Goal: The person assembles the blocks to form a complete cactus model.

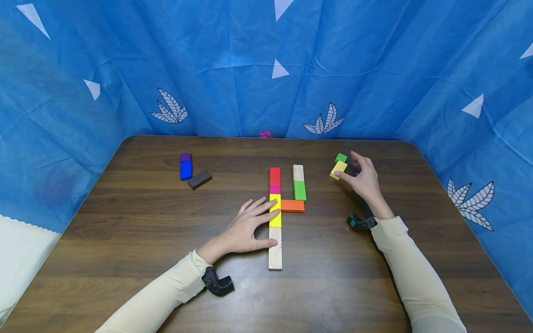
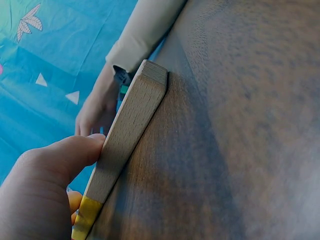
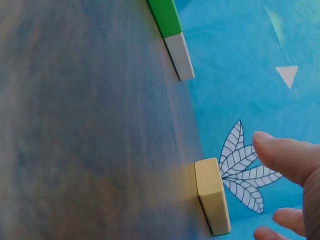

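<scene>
A straight column of blocks runs down the table's middle: a red block, a magenta block, a yellow block and a long bare-wood block. My left hand lies across it, fingertips on the yellow block and thumb at the wooden one. From the column an orange block juts right, with a green block and a whitish block above its end. Spread around a pale yellow block, my right hand has its thumb apart from it in the right wrist view.
A small green block sits just behind the pale yellow one. At the left are a blue block, a purple block and a dark block. A blue curtain hangs behind the wooden table.
</scene>
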A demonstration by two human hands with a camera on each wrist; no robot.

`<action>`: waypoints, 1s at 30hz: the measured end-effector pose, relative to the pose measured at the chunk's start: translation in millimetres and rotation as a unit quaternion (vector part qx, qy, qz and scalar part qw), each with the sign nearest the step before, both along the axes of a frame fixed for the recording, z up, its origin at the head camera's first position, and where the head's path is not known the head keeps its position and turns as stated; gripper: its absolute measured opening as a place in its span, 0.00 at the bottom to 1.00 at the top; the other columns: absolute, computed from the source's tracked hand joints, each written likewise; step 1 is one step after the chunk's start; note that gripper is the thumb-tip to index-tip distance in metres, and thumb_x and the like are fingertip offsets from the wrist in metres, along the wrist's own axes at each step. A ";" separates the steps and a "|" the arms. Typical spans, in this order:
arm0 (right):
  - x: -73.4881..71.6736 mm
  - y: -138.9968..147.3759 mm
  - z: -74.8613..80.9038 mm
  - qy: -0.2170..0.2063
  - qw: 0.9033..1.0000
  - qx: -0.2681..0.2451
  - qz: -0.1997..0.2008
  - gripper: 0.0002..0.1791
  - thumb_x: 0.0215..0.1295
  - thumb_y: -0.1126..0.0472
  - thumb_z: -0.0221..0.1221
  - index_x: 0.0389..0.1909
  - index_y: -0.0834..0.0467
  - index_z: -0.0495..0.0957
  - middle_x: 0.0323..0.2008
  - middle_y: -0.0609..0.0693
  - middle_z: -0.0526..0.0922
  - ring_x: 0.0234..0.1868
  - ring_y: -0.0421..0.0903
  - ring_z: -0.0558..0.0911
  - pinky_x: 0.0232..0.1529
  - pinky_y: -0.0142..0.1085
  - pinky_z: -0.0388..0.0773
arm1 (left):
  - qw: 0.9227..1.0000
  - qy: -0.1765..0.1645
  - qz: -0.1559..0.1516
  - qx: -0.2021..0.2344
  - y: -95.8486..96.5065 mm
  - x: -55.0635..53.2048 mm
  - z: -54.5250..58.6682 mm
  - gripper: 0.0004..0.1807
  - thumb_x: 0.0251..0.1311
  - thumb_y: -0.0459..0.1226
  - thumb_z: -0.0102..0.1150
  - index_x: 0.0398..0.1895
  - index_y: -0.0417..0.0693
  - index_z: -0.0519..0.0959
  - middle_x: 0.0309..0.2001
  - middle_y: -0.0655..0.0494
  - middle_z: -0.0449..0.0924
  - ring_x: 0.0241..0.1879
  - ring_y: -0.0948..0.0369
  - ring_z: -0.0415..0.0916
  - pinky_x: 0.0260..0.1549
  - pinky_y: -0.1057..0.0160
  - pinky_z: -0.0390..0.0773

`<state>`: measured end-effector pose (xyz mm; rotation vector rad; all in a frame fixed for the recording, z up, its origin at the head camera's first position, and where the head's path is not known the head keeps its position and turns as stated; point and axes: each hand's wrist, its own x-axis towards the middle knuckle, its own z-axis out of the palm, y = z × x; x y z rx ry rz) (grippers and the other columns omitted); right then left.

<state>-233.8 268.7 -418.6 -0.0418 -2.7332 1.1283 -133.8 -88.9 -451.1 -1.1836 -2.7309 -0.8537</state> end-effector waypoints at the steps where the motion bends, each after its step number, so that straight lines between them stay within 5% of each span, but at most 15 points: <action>1: -0.3 0.8 -1.1 -0.008 1.000 -0.003 -0.001 0.47 0.59 0.48 0.67 0.74 0.60 0.57 0.68 0.65 0.62 0.67 0.63 0.65 0.65 0.60 0.66 | 1.000 0.000 0.000 0.000 -0.1 -0.1 -0.1 0.42 0.54 0.58 0.62 0.71 0.52 0.67 0.75 0.54 0.59 0.75 0.46 0.52 0.70 0.35 0.49; 11: -2.7 6.1 -10.9 -0.047 0.999 -0.008 0.001 0.47 0.59 0.46 0.67 0.72 0.63 0.59 0.68 0.66 0.62 0.67 0.64 0.64 0.64 0.60 0.65 | 1.000 -0.007 0.004 -0.006 -0.2 -0.8 -2.2 0.42 0.54 0.59 0.62 0.72 0.53 0.66 0.75 0.56 0.59 0.76 0.47 0.51 0.70 0.36 0.48; 30: -7.0 8.2 -17.8 -0.053 0.998 0.019 0.018 0.39 0.62 0.54 0.65 0.70 0.65 0.63 0.66 0.68 0.65 0.64 0.65 0.63 0.62 0.60 0.62 | 1.000 -0.015 0.005 -0.011 -0.3 -0.5 -0.1 0.43 0.54 0.59 0.62 0.72 0.53 0.66 0.75 0.56 0.58 0.76 0.47 0.51 0.71 0.37 0.47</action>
